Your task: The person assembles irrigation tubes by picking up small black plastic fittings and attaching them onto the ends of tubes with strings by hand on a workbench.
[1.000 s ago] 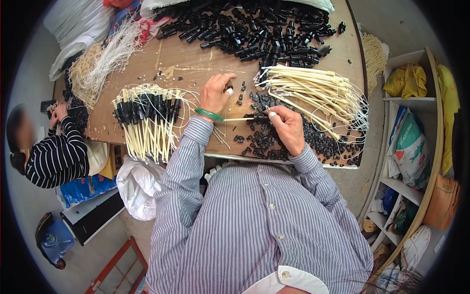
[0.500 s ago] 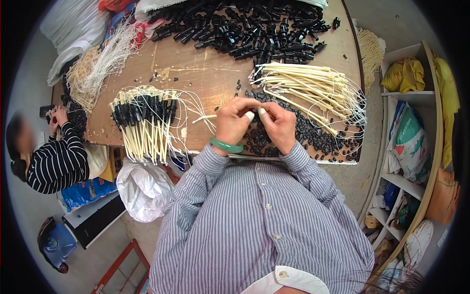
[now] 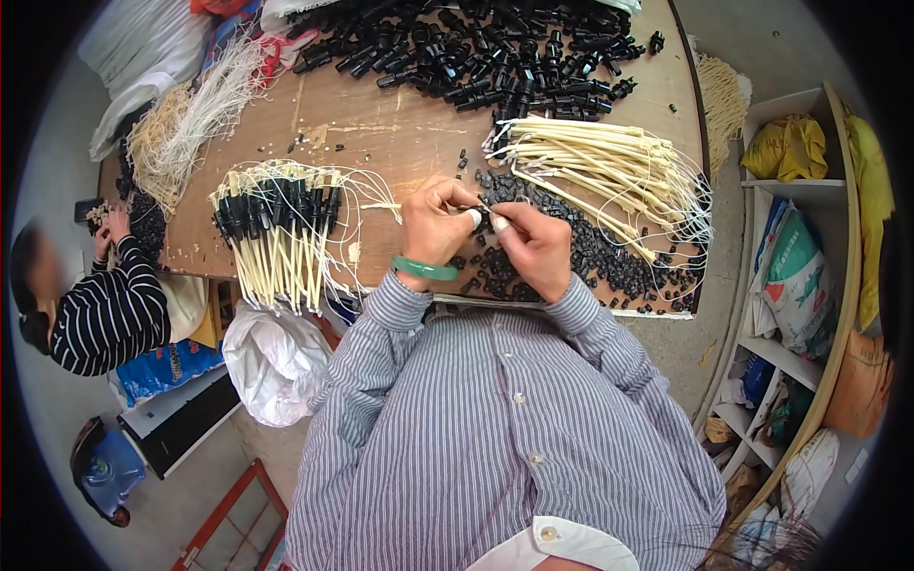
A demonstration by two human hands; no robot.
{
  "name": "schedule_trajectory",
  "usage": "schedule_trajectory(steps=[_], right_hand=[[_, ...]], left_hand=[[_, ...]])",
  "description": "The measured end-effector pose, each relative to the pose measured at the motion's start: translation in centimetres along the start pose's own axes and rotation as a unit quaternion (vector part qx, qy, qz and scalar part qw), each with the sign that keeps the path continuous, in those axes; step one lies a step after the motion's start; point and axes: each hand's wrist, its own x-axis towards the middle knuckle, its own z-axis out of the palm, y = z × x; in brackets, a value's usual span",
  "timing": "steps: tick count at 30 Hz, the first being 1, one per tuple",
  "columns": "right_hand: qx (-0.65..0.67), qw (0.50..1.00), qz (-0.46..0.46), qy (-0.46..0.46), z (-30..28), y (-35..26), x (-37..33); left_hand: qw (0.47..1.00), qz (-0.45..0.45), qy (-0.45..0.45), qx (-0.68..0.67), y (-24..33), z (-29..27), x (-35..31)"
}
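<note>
My left hand (image 3: 434, 228), with a green bangle (image 3: 426, 268) at its wrist, is closed round a thin cream tube (image 3: 383, 206) whose end pokes out to the left. Its middle stretch is hidden by the palm. Close beside it, my right hand (image 3: 537, 249) pinches a small black piece (image 3: 484, 208) where the fingertips of both hands meet. Under and around the hands lies a spread of small black pieces (image 3: 619, 249). Behind my right hand rests a bundle of cream tubes (image 3: 581, 152) with white threads.
To the left lies a bunch of cream tubes fitted with black sleeves (image 3: 281, 205). Black plastic fittings (image 3: 476, 57) are heaped at the far side. White strings (image 3: 205, 119) hang at the far left, near a co-worker in a striped top (image 3: 112, 319). Shelves (image 3: 795, 352) stand right.
Both hands have shifted slightly left and away from me. The cream tube's end moved left and up with my left hand, and the black piece now shows between the fingertips.
</note>
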Motion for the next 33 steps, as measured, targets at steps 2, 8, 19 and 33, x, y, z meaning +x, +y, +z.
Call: schedule_trajectory(steps=[2,8,19,33], right_hand=[[0.233,0.949,0.199,-0.077,-0.6,0.0,0.1],[0.116,0.988,0.083,-0.061,-0.4,0.0,0.6],[0.087,0.992,0.079,-0.051,-0.4,0.0,0.4],[-0.007,0.999,-0.050,-0.013,0.1,0.7,0.8]], left_hand=[[0.998,0.025,0.025,0.053,0.5,-0.1,0.0],[0.985,0.157,0.018,0.069,0.2,-0.2,0.4],[0.982,0.165,0.032,0.081,-0.1,0.1,0.1],[0.997,0.058,-0.040,0.011,-0.8,0.2,-0.2]])
